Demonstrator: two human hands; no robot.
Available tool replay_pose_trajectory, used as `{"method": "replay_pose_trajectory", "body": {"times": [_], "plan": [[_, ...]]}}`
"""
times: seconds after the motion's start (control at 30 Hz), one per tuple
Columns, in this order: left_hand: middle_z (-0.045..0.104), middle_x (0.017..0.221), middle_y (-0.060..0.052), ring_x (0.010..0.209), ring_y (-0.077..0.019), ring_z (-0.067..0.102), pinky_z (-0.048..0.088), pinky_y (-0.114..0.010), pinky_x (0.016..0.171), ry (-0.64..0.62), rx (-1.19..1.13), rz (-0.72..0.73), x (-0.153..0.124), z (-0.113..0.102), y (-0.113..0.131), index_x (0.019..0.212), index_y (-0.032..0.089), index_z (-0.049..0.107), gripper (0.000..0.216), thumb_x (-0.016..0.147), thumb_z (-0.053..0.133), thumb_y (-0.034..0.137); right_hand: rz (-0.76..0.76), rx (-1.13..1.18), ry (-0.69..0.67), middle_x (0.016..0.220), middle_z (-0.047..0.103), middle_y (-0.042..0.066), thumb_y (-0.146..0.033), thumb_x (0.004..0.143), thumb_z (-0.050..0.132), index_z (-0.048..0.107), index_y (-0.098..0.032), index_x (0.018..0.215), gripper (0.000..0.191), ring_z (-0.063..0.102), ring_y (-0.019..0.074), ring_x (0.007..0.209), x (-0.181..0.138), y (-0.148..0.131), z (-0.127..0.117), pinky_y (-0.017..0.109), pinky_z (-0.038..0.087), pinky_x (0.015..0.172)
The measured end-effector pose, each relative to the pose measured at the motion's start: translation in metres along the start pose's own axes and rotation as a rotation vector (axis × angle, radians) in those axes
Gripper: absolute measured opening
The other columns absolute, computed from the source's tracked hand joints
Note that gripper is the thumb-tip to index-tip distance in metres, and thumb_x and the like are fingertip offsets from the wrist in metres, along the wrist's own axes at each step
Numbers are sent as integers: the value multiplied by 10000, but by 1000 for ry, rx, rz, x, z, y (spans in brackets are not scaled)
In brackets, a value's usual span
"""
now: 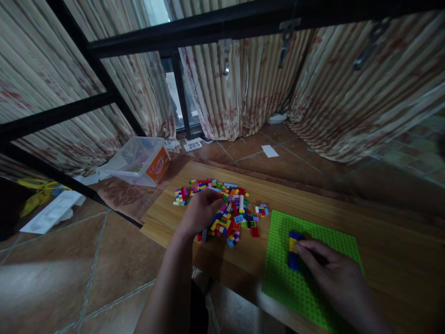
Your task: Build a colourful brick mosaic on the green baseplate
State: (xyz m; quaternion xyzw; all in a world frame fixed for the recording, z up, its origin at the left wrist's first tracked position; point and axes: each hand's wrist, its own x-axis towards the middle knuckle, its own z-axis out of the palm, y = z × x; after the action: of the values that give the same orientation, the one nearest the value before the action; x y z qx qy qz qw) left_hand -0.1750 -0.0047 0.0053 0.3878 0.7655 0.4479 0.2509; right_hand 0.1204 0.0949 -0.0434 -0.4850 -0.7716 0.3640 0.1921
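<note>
My left hand (203, 209) reaches over a pile of toy building bricks (225, 222) in many colours. Its fingers are curled together at the bricks, and whatever they may hold is hidden. To the right lies a green studded baseplate (281, 260). On it sits a short row of blue and yellow bricks (294, 260), yellow in the middle and blue at both ends. My right hand (330, 271) is closed at the row's right side, with thumb and finger on the yellow part.
The pile and baseplate lie on a low wooden table (389, 260). Behind its left end, a clear plastic box (142, 160) with an orange label stands on the floor. White papers (270, 150) lie on the tiles. Patterned curtains (215, 97) and a black metal frame (194, 30) stand beyond.
</note>
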Motion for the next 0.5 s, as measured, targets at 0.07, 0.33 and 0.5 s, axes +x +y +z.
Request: {"method": "replay_pose_trajectory", "body": {"times": [0.07,0.33,0.5], "plan": [[589,633,27,560,-94,481,358,-216,539,-104,-182,-46,-2,2,4,750,142,634,201,746,646,342,-15,2,0,890,755,12,-606,793,570,737,-266,882,389,704,208,801,0,-2,0,292,537,723],[606,633,31,575,-101,589,340,-180,481,-293,-568,-250,-11,20,16,807,171,574,242,714,696,358,-57,50,-38,906,742,23,-525,858,540,723,-252,887,330,689,205,821,-2,-10,2,310,514,753],[640,687,3,576,-107,602,395,-199,509,-469,-621,-263,-19,40,22,836,160,593,292,699,742,371,-117,196,0,920,714,38,-462,861,575,695,-236,993,288,656,185,798,-7,-26,7,285,513,693]]}}
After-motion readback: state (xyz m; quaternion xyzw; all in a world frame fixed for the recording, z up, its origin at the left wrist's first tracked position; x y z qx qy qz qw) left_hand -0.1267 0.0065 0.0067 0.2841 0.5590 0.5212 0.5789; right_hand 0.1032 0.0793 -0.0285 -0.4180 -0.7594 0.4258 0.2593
